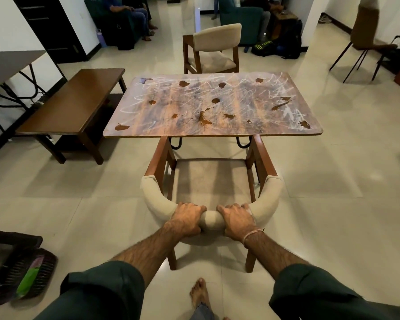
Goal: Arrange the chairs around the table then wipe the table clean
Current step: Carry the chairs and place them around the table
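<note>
Gripping the curved backrest of the near chair [211,181] at lower centre, the left hand [187,219] and right hand [237,221] are both hands curled tight. The chair's arms reach under the tabletop [183,105]; another chair [214,48] stands opposite. Brown spills [203,117] and white scribbles cover it, so wiping looks not yet begun.

Table [217,105] brown, white scribbles (rust-brown blotches); chair [211,181] beige, wood brown.

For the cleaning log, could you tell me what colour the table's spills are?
Reddish-brown spills, seen in head view.
</note>
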